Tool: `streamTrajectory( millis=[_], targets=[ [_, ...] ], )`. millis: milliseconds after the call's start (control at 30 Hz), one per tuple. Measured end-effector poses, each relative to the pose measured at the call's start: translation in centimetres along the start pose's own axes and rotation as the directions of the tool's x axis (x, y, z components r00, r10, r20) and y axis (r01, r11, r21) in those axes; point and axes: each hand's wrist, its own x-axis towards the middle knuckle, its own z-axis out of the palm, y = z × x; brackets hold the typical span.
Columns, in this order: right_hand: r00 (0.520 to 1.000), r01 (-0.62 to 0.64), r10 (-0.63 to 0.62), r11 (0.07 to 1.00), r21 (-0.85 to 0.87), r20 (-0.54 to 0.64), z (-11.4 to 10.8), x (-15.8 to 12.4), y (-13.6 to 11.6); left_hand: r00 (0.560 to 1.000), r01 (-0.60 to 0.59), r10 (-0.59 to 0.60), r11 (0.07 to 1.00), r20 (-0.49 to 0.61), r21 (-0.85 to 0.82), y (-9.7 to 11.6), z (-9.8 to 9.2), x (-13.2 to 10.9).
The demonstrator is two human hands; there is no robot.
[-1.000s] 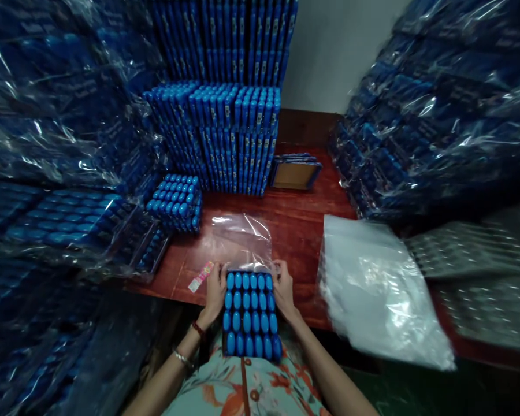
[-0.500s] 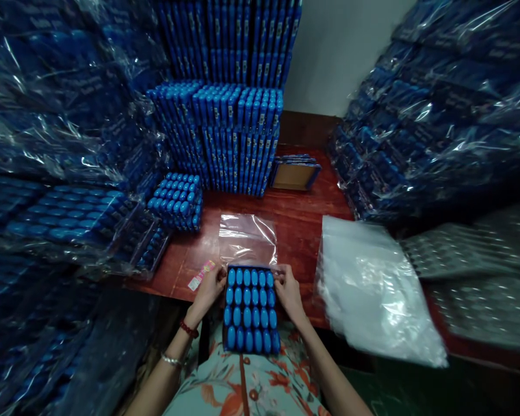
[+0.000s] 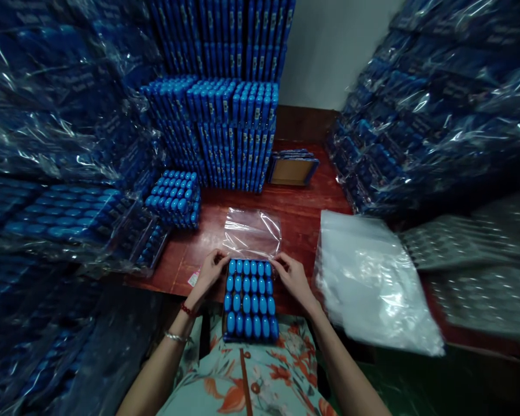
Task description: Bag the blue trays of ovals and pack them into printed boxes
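A block of blue oval-capped items [image 3: 249, 300] rests between my hands at the near edge of the red-brown table [image 3: 303, 216]. A clear plastic bag [image 3: 252, 232] lies just beyond it, its mouth at the block's far end. My left hand [image 3: 210, 272] pinches the bag's mouth at the block's far left corner. My right hand [image 3: 289, 275] pinches the mouth at the far right corner. The fingers of both hands are closed on the plastic.
A pile of clear bags [image 3: 372, 286] lies to the right. A small block of blue items [image 3: 175, 196] and a tall stack [image 3: 225, 133] stand behind, with an empty blue tray [image 3: 292, 169] beside them. Wrapped blue packs [image 3: 60, 150] wall both sides. A pink label [image 3: 193, 278] lies by my left hand.
My hands have moved away from me along the block's sides to its far corners, and the bag's mouth now sits at the block's far end.
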Motion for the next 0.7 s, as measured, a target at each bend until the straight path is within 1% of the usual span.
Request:
streamTrajectory(
  millis=[67, 133, 200, 267, 367, 433, 500, 567, 633, 700],
  targets=[
    [0.998, 0.017, -0.015, 1.0, 0.02, -0.059, 0.3, -0.9, -0.6, 0.999, -0.022, 0.021, 1.0, -0.044, -0.02, 0.2, -0.3, -1.1],
    [0.992, 0.083, -0.082, 0.997, 0.003, -0.096, 0.6, -2.2, -0.9, 0.994, -0.061, 0.059, 0.998, -0.093, -0.019, 0.3, -0.6, -2.7],
    [0.981, 0.163, -0.165, 0.986, -0.026, -0.098, 0.8, -3.8, -0.8, 0.989, -0.093, 0.094, 0.996, -0.112, 0.013, 0.3, -0.9, -4.5],
    [0.969, 0.219, -0.224, 0.974, -0.053, -0.109, 1.0, -5.5, -0.3, 0.988, -0.11, 0.115, 0.992, -0.1, 0.055, 0.2, -1.1, -6.3],
    [0.946, 0.281, -0.295, 0.953, -0.115, -0.132, 0.9, -8.1, 0.5, 0.992, -0.121, 0.126, 0.985, -0.027, 0.123, 0.2, -1.4, -9.0],
    [0.937, 0.326, -0.341, 0.931, -0.162, -0.079, 0.5, -10.0, 1.1, 0.987, -0.157, 0.15, 0.971, 0.052, 0.179, -0.2, -1.7, -10.7],
    [0.932, 0.358, -0.361, 0.913, -0.197, 0.023, 0.0, -12.0, 1.6, 0.972, -0.216, 0.187, 0.951, 0.146, 0.222, -1.1, -2.0, -12.4],
    [0.923, 0.384, -0.364, 0.897, -0.218, 0.127, -0.5, -13.9, 2.1, 0.948, -0.286, 0.236, 0.927, 0.216, 0.244, -2.6, -2.4, -14.0],
    [0.898, 0.428, -0.382, 0.874, -0.23, 0.218, -0.9, -15.4, 2.6, 0.913, -0.355, 0.276, 0.899, 0.3, 0.255, -4.3, -2.9, -15.5],
    [0.872, 0.463, -0.385, 0.85, -0.253, 0.302, -1.0, -16.2, 2.8, 0.887, -0.386, 0.258, 0.869, 0.382, 0.309, -5.6, -3.5, -16.5]
  ],
)
